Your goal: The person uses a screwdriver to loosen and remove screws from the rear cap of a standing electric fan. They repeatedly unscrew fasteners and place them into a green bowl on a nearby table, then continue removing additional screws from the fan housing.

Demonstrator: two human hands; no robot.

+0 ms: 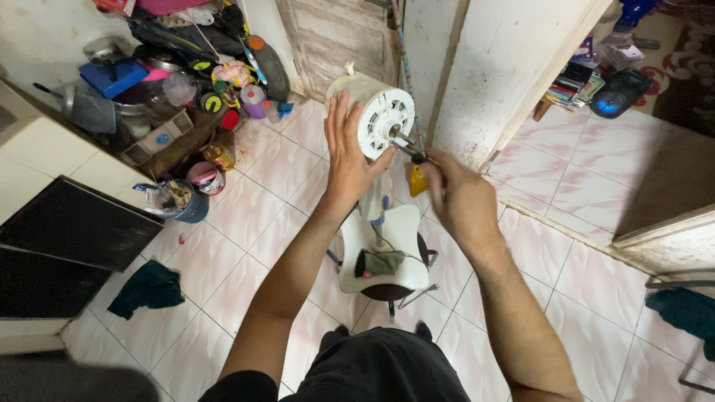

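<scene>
A white fan motor housing (pixel 380 112) stands on its white stand (pixel 386 253), which rests on a small round stool. A metal shaft sticks out of the housing's front. My left hand (pixel 346 152) lies flat against the left side of the housing, fingers spread. My right hand (pixel 456 192) is closed around a yellow-handled screwdriver (pixel 415 175), whose tip points at the shaft. A dark green cloth (pixel 381 263) lies on the stand's base.
A heap of pans, bottles and containers (pixel 171 82) fills the far left corner. A blue bucket (pixel 186 202) and a dark cloth (pixel 149 286) sit on the tiled floor. A black counter front (pixel 67 238) stands left, a doorway (pixel 588 149) opens right.
</scene>
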